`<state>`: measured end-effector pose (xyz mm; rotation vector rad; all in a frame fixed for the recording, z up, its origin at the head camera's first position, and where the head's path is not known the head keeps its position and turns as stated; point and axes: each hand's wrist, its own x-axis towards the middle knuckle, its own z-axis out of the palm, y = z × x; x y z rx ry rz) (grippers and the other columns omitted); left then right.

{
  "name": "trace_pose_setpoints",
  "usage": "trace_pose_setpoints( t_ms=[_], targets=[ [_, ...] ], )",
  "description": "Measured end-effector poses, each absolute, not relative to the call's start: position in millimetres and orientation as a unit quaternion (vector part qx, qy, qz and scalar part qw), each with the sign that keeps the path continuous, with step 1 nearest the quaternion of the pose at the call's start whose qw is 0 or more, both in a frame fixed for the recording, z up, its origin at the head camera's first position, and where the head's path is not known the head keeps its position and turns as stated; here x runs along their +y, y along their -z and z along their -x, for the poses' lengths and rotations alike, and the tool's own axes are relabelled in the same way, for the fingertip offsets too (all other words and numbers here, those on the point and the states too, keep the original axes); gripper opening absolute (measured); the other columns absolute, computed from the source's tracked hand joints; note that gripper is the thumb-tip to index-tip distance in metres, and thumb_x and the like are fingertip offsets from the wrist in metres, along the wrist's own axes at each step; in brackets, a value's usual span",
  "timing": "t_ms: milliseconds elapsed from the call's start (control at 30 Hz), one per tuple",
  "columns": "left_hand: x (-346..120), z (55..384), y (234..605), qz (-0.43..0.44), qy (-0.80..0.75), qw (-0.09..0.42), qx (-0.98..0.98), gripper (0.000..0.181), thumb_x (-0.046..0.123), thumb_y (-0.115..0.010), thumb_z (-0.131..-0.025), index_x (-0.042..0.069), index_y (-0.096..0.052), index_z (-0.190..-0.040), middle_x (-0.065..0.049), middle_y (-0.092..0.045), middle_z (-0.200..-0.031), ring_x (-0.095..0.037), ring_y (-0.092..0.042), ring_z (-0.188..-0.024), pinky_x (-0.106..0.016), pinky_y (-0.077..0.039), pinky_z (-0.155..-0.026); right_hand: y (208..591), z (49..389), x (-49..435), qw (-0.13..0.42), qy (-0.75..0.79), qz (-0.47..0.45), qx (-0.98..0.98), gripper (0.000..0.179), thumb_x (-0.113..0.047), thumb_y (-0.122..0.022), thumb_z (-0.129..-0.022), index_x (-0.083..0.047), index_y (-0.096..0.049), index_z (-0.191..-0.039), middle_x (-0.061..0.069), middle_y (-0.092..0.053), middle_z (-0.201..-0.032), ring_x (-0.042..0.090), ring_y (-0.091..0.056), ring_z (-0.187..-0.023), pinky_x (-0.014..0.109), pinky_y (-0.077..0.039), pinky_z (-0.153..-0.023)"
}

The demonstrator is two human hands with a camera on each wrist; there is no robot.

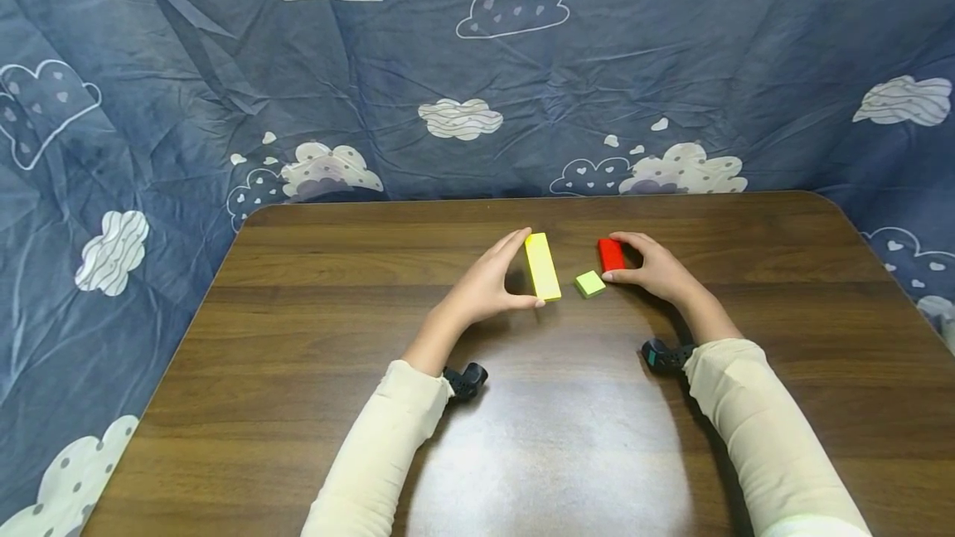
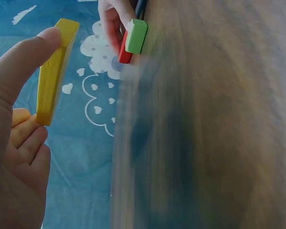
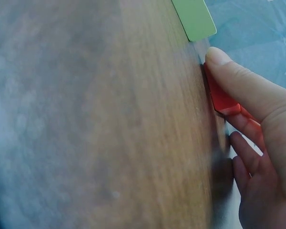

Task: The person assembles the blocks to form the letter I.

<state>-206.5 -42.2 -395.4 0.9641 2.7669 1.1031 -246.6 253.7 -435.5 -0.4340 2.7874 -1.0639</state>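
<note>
A long yellow block (image 1: 543,267) is pinched lengthwise between the thumb and fingers of my left hand (image 1: 483,284). In the left wrist view the yellow block (image 2: 56,74) looks raised off the table. My right hand (image 1: 656,270) grips a shorter red block (image 1: 611,255) by its two ends, low at the tabletop. Between the two hands a small green block (image 1: 590,284) lies on the table, just left of the right thumb. The right wrist view shows the green block (image 3: 195,18) beyond the right thumb, apart from the red block (image 3: 221,93).
The brown wooden table (image 1: 298,338) has its far edge a little beyond the blocks. Behind it hangs a blue cloth (image 1: 418,48) with a cloud print. Each wrist wears a black camera, such as the left one (image 1: 468,381).
</note>
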Motion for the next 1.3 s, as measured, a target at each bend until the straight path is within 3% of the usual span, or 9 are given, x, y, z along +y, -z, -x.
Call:
trace_pose_setpoints(
  t_ms=[467,700,1300],
  targets=[
    [-62.8,179.2,399.4,-0.332,-0.325,0.019,0.885,0.098,0.033,-0.078,-0.067,0.007,-0.021,-0.143,-0.008,-0.027,-0.144,-0.016,-0.026,-0.129,-0.027,-0.022,-0.104,434.4,246.1,255.3,0.057,0.351,0.145,0.924,0.077,-0.032,-0.075,-0.073,0.0,-0.038,-0.133,0.024,-0.035,-0.133,0.039,-0.031,-0.12,0.053,-0.024,-0.098],
    [-67.0,168.7,408.7,-0.33,-0.312,0.05,0.89,0.096,0.034,-0.077,-0.069,0.008,-0.021,-0.143,-0.01,-0.026,-0.144,-0.019,-0.026,-0.129,-0.031,-0.023,-0.104,434.6,246.0,254.6,0.057,0.354,0.146,0.922,0.077,-0.031,-0.075,-0.073,0.0,-0.038,-0.132,0.025,-0.035,-0.132,0.039,-0.032,-0.12,0.053,-0.024,-0.098],
    [-65.9,165.7,431.6,-0.33,-0.32,0.111,0.881,0.095,0.034,-0.075,-0.071,0.006,-0.02,-0.143,-0.008,-0.025,-0.145,-0.017,-0.024,-0.13,-0.028,-0.021,-0.104,436.3,244.2,253.2,0.056,0.352,0.149,0.922,0.078,-0.032,-0.075,-0.073,0.0,-0.038,-0.133,0.025,-0.035,-0.132,0.039,-0.032,-0.12,0.053,-0.024,-0.098]
  ],
)
